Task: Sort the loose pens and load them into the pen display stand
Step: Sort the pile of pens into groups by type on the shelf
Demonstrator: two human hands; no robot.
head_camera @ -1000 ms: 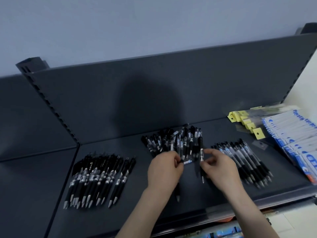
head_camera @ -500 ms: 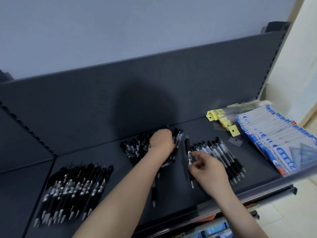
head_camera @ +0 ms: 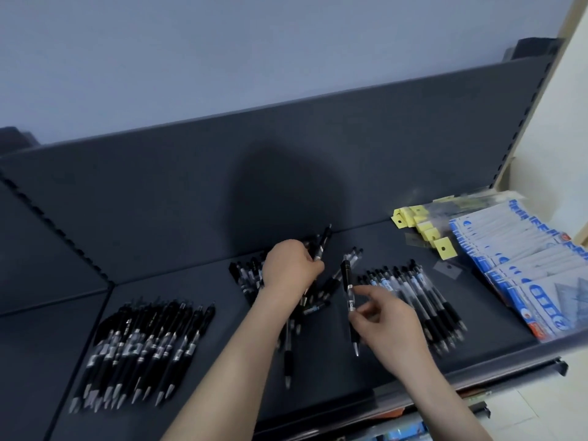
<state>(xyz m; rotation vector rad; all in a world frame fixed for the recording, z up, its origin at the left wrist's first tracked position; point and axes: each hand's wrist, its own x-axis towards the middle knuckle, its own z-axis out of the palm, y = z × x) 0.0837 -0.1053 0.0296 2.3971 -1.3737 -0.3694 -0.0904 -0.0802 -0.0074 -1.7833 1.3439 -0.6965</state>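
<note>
we judged sorting half done: left row (head_camera: 143, 345) and right row (head_camera: 413, 300) lay lined on the shelf (head_camera: 318, 393), the loose heap (head_camera: 249, 278) between them, the grip of our left hand (head_camera: 291, 268) curled round one pen (head_camera: 321, 246), that of our right hand (head_camera: 386, 316) pinching another pen (head_camera: 346, 275), no stand seen.

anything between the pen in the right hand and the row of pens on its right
Nothing visible: the right hand pinches the pen just left of the row of pens, only bare shelf between them.

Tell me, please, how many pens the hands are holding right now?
2. The left hand grips one black pen over the middle pile; the right hand pinches a second pen just right of it. The left hand may hide more.
</note>
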